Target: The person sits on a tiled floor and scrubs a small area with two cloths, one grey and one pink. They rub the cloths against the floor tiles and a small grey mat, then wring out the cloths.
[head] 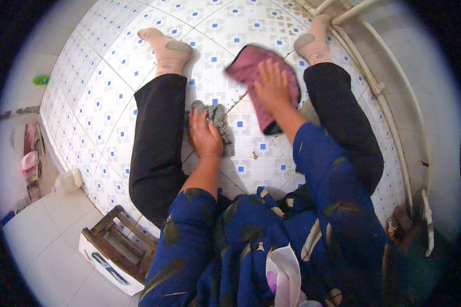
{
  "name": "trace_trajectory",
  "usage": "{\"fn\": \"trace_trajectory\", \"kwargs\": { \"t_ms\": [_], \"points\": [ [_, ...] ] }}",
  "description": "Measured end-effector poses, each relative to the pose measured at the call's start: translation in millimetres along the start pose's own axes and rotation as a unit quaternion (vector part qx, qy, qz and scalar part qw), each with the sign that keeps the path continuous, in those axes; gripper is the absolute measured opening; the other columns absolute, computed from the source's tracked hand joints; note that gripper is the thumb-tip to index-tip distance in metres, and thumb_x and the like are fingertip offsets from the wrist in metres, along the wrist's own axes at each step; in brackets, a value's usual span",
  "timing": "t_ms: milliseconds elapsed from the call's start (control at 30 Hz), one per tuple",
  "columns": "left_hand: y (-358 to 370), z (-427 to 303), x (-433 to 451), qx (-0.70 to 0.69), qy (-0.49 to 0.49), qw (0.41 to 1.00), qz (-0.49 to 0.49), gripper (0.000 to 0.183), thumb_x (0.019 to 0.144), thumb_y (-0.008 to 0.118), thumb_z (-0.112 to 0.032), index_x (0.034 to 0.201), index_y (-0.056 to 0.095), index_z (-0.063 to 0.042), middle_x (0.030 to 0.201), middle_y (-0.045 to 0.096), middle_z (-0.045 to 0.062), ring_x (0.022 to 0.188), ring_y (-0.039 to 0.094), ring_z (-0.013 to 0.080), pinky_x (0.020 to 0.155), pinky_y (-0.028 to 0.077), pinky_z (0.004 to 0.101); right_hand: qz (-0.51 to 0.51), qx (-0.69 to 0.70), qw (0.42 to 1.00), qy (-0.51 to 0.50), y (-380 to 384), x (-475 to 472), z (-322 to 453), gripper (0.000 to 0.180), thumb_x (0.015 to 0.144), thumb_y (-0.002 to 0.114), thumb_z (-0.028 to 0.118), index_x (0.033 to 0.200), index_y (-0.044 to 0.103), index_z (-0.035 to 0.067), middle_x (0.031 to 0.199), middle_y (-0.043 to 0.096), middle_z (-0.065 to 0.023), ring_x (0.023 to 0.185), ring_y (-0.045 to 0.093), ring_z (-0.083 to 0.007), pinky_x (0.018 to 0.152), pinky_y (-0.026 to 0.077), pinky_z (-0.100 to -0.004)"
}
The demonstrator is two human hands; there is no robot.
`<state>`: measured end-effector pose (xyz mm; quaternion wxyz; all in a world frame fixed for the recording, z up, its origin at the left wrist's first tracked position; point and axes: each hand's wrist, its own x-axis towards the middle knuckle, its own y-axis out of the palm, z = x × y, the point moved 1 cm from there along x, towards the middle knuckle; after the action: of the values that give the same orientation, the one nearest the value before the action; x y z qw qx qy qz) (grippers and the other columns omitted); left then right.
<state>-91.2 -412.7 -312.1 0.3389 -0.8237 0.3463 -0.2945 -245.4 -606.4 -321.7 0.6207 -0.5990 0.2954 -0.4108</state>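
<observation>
My left hand (205,134) lies on a crumpled grey cloth (218,114), its fingers stretched forward and the thumb over the folds. Whether it grips the cloth cannot be seen. Further forward and to the right, my right hand (272,84) is pressed flat, fingers a little apart, on a mauve fabric piece (241,68) with black edging. This piece lies on the tiled floor (215,80) between my outstretched legs and looks slightly blurred. A greyish thing (310,112), partly hidden by my right forearm, shows beside my right leg.
Pale pipes (388,111) run along the wall at the right. At the lower left stands a wooden stool (126,238) by a white box (107,268). A green object (41,80) and a pale container (68,180) are at the left. Small brown marks (255,155) dot the floor.
</observation>
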Motion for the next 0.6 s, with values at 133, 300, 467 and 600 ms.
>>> {"fn": "trace_trajectory", "kwargs": {
  "t_ms": [133, 300, 467, 600],
  "points": [
    [0.4, -2.8, 0.1, 0.017, -0.018, 1.0, 0.005, 0.032, 0.087, 0.053, -0.009, 0.118, 0.058, -0.003, 0.14, 0.046, 0.018, 0.131, 0.04, 0.0396, 0.111, 0.031, 0.045, 0.022, -0.004, 0.997, 0.07, -3.3, 45.8, -3.3, 0.063, 0.096, 0.043, 0.043, 0.15, 0.027, 0.014, 0.158, 0.021, -0.0119, 0.145, 0.018, -0.0323, 0.115, 0.014, -0.0521],
    [4.3, -0.4, 0.0, 0.022, -0.016, 1.0, -0.015, 0.03, 0.086, 0.054, -0.015, 0.114, 0.06, -0.005, 0.138, 0.048, 0.016, 0.13, 0.041, 0.0394, 0.108, 0.034, 0.0468, 0.023, 0.017, 0.982, -0.185, -7.1, 31.9, 59.5, 0.061, 0.093, 0.048, 0.044, 0.145, 0.037, 0.014, 0.154, 0.03, -0.0095, 0.141, 0.028, -0.0312, 0.114, 0.019, -0.053],
    [8.7, 5.5, -1.6, -0.004, -0.014, 1.0, -0.017, 0.028, 0.087, 0.054, -0.015, 0.112, 0.061, -0.005, 0.137, 0.049, 0.016, 0.13, 0.041, 0.0384, 0.108, 0.034, 0.0455, 0.039, 0.078, 0.967, -0.238, -21.0, -44.7, 86.9, 0.063, 0.091, 0.053, 0.037, 0.146, 0.036, 0.011, 0.154, 0.029, -0.0095, 0.142, 0.026, -0.0304, 0.116, 0.018, -0.0475],
    [8.8, 7.8, 1.2, 0.023, -0.01, 1.0, -0.001, 0.028, 0.089, 0.054, -0.016, 0.113, 0.06, -0.005, 0.138, 0.048, 0.016, 0.13, 0.041, 0.0378, 0.109, 0.033, 0.0447, 0.076, 0.101, 0.975, -0.184, -46.6, -107.0, 60.5, 0.061, 0.092, 0.05, 0.033, 0.146, 0.035, 0.008, 0.155, 0.027, -0.0118, 0.143, 0.023, -0.0309, 0.117, 0.015, -0.0471]
  ]
}}
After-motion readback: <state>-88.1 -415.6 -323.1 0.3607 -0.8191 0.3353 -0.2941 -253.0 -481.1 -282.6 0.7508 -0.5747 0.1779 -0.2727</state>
